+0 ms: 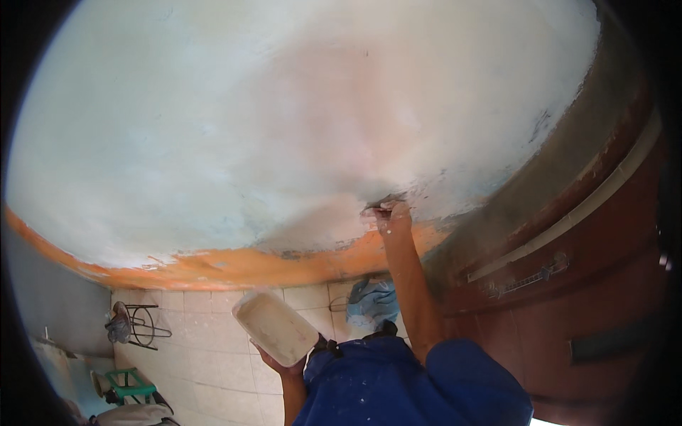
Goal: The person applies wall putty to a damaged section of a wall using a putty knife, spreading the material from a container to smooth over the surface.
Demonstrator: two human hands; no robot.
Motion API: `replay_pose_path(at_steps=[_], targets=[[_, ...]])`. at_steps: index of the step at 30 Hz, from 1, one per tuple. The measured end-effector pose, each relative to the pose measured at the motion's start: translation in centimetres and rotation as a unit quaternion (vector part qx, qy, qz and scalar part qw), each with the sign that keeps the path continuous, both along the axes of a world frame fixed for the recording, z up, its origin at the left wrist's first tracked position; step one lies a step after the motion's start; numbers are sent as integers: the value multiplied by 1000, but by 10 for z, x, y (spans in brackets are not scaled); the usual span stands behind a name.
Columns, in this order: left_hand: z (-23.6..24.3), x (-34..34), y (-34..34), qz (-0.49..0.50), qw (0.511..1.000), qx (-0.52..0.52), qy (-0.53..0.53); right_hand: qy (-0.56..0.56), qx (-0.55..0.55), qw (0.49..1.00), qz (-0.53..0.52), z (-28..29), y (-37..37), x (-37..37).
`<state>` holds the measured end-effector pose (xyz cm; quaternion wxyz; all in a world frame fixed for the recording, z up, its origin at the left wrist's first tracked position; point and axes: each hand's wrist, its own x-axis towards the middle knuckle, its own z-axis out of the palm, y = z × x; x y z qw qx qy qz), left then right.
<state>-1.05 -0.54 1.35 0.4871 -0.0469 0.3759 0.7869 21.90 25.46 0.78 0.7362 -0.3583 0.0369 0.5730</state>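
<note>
My right hand (393,215), flecked with white, grips a dark scraper blade (379,202) against the lower right part of the wall (298,106), which is coated in patchy white, with bare orange paint along its bottom and dark scuffs near the blade. Below, my left hand (278,361) holds a shallow rectangular cream tray (273,323) by its side, with a pale smeared layer inside it. Much of that hand is hidden under the tray.
A dark red door (540,319) with a metal bolt (526,277) is on the right. On the tiled floor (206,355) are a light blue bundle (369,305), a black wire stand (145,326), a green stool (131,383) and some clutter at the lower left.
</note>
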Motion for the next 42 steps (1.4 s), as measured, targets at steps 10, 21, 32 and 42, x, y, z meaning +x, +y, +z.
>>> replay_pose_path(at_steps=[10, 21, 32, 42], targets=[[-1, -16, 4, -8, 1000, -8, 7, -5, 126, 991, -34, 42, -72, -1], [5, -3, 1, -20, 1000, -2, 7, 50, -57, 996, -41, -116, -17, 13], [5, -5, 6, -14, 999, 14, -27, -29, 94, 994, -49, 11, -86, -13], [-59, -10, 6, -35, 840, -4, 542, 90, 87, 992, 16, -76, -36, 0]])
